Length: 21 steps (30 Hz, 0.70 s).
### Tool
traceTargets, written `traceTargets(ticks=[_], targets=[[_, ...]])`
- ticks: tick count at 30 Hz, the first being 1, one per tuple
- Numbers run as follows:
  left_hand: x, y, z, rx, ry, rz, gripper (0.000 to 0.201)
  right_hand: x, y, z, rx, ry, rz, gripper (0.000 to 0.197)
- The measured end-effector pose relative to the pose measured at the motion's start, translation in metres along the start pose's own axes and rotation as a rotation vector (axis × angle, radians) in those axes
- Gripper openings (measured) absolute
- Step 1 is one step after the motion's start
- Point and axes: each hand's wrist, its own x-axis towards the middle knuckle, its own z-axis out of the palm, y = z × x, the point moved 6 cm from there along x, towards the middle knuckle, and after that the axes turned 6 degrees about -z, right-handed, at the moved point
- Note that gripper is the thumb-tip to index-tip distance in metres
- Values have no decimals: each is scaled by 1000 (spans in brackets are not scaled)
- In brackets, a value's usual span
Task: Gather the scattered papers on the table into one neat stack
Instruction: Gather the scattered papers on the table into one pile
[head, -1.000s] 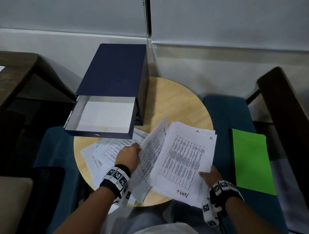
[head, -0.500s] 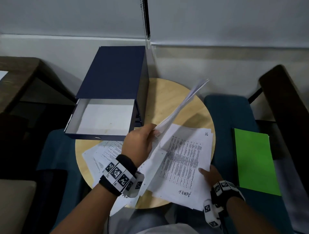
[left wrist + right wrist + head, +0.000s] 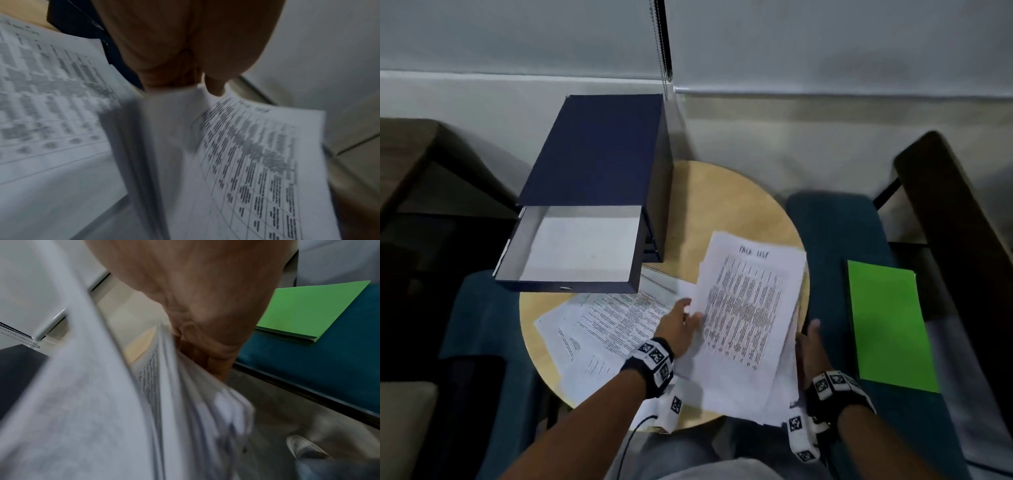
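Raised sheets now lie on the stack (image 3: 746, 322) atop the round table (image 3: 722, 198).

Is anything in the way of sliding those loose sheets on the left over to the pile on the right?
Only the left hand lies between the loose sheets and the pile. The blue box overhangs the sheets' far edge.

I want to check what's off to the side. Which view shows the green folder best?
The head view: the whole green folder lies flat on the blue seat. The right wrist view shows one corner of it beyond the right hand; the left wrist view shows none.
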Motion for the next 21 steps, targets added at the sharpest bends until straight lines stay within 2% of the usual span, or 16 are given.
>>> traceTargets(ticks=[2, 3, 7, 9, 11, 13, 15, 18, 21], targets=[[2, -15, 21, 150, -152, -40, 63, 1, -3, 2, -18, -55, -36, 102], [3, -22, 27, 206, -191, -58, 66, -4, -6, 4, -25, -64, -38, 93], [8, -39, 31, 213, -165, -94, 66, -6, -18, 8, -194, -35, -164, 47], [9, -40, 34, 201, -158, -90, 69, -1, -14, 6, -339, 4, -195, 57], [6, -36, 40, 191, -202, -73, 67, 5, -4, 4, -410, 30, -159, 57], [0, -33, 47, 186, -246, -30, 56, 5, -1, 5, -461, 26, -144, 45], [-6, -33, 48, 182, -249, -7, 41, 2, -3, 5, -527, 56, -146, 46], [-10, -55, 33, 151, -166, -97, 36, 2, -6, 3, -599, 103, -152, 53], [-14, -92, -1, 112, 3, -240, 30, 6, -3, 4, -631, 99, -159, 54]])
